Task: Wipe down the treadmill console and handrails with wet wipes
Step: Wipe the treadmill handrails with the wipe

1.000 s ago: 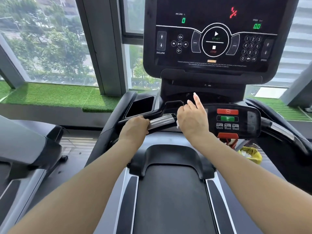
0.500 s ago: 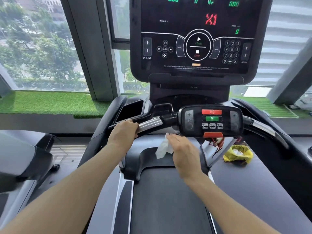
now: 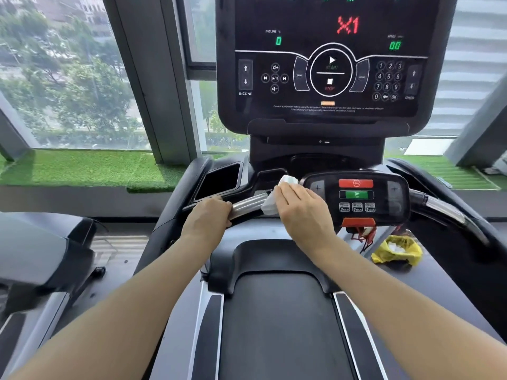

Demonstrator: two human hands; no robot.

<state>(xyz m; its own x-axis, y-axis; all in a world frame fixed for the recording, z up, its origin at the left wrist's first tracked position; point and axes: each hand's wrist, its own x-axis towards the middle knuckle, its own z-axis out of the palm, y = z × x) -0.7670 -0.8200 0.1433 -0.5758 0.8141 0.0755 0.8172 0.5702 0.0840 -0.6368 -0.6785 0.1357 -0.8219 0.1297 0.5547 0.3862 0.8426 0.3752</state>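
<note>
The right hand, seen from the back with the wrist lower and to the right, grasps a crumpled white wet wipe and presses it on the inner end of the silver metal handrail bar, just left of the small black control pod. The wipe bunches out above and to the left of the fingers, its long side running roughly up and down across the bar. The bar's long axis slopes up from lower left to upper right, pointing toward the pod. The left hand is curled over the bar's outer end, knuckles up, gripping it; bare shiny metal shows between the two hands. Both forearms reach forward from the lower corners.

The pod carries a red button, a green button and small speed keys. Above it stands the large black treadmill console with lit green and red digits. A matching handrail extends on the right. A crumpled yellow plastic bag lies on the dark deck beside the black running belt.
</note>
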